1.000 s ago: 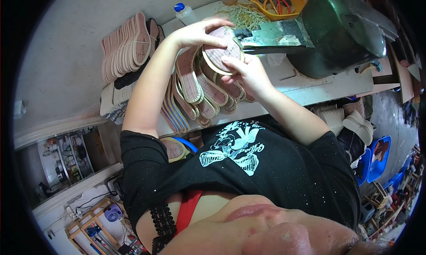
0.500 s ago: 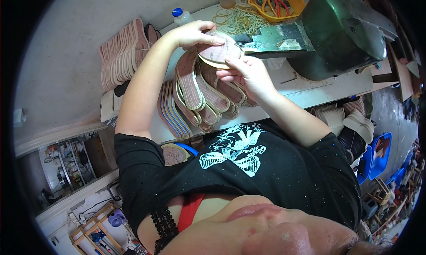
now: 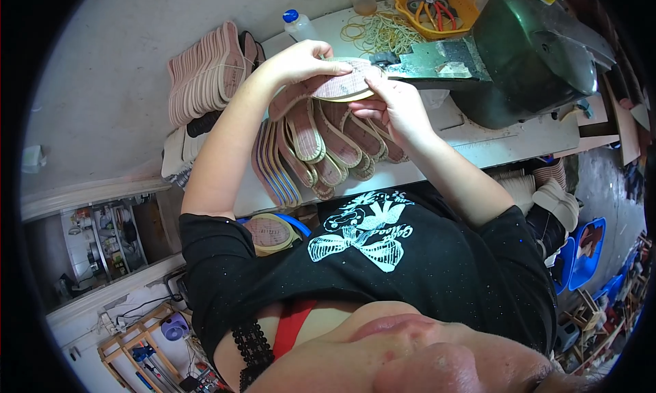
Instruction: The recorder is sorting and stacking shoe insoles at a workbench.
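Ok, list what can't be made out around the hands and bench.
In the head view:
Held insole: underside faces away.
Left hand: some fingertips hidden behind that insole.
Piled insoles: some upper ends covered by the held insole.
Green machine: top cut off by upper edge.

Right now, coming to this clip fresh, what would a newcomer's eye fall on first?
Probably the bulky green machine at upper right, its arm pointing left toward the pink sole between the left hand and right hand. Next might come the overlapping soles on the table below, then the yellow basket at the top.
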Tool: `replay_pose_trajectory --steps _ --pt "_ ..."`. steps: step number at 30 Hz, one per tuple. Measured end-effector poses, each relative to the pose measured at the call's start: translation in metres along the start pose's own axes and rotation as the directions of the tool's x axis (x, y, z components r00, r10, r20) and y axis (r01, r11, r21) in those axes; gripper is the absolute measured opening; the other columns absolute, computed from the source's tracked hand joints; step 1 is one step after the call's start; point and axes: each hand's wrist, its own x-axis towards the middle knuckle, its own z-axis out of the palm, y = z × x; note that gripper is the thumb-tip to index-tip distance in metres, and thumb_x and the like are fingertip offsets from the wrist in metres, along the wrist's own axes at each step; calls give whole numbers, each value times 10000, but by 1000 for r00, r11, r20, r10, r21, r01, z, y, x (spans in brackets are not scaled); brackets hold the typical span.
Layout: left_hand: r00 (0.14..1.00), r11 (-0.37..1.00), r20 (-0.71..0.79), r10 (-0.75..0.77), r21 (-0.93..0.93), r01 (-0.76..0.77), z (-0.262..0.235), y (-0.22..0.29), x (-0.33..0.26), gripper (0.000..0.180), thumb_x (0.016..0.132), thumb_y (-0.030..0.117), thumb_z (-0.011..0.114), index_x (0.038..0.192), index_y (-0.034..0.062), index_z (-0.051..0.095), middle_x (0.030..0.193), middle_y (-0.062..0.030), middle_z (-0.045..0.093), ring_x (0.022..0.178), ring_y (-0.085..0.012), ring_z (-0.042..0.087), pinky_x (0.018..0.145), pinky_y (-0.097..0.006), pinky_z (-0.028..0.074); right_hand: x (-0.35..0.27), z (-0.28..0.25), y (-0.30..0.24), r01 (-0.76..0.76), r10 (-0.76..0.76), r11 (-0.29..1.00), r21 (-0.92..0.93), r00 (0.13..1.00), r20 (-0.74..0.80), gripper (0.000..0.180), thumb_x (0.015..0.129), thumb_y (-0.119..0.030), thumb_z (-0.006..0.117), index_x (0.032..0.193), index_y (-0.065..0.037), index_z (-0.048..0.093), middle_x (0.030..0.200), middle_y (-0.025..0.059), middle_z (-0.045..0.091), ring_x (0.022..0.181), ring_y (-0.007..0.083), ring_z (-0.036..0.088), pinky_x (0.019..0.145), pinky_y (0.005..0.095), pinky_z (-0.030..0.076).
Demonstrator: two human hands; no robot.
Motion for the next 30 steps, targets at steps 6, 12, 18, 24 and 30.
replay_pose_trajectory --steps 6,12,18,24,30 --pt "996 991 -84 14 131 -3 6 1 -10 435 757 460 726 731 68 540 658 27 540 603 -61 464 530 -214 365 4 -4 1 3 -3 1000 -23 1000 -5 324 916 -243 568 1032 58 588 914 135 662 758 178 668 664 258 559" --pt "997 997 6 -78 29 78 18 11 -24 395 769 473 710 690 108 583 611 54 514 538 -38 432 458 -221 324 0 -3 -5 -16 8 991 -133 998 -54 270 898 -276 587 965 -15 610 863 85 665 716 136 651 608 232 525" --pt "983 939 61 -174 -291 184 40 18 -37 444 801 494 660 755 53 644 647 -21 603 524 -87 542 443 -225 421 -3 -5 -10 -16 19 962 -273 1000 9 259 865 -266 627 993 -42 601 857 29 654 725 79 614 605 204 489" --pt "977 933 -13 -214 -299 201 54 27 -45 508 831 522 603 789 18 650 663 -72 630 523 -125 598 438 -230 475 -20 -7 2 44 -10 850 -525 998 68 345 818 -180 677 1097 -20 553 896 44 653 750 64 598 629 205 472" --pt "986 918 101 -130 -363 158 51 28 -49 436 808 408 674 830 -27 656 716 -116 665 512 -118 617 484 -200 508 -16 -15 -11 30 -31 912 -410 1000 3 286 833 -176 672 1004 35 584 825 56 660 724 72 600 646 233 494"
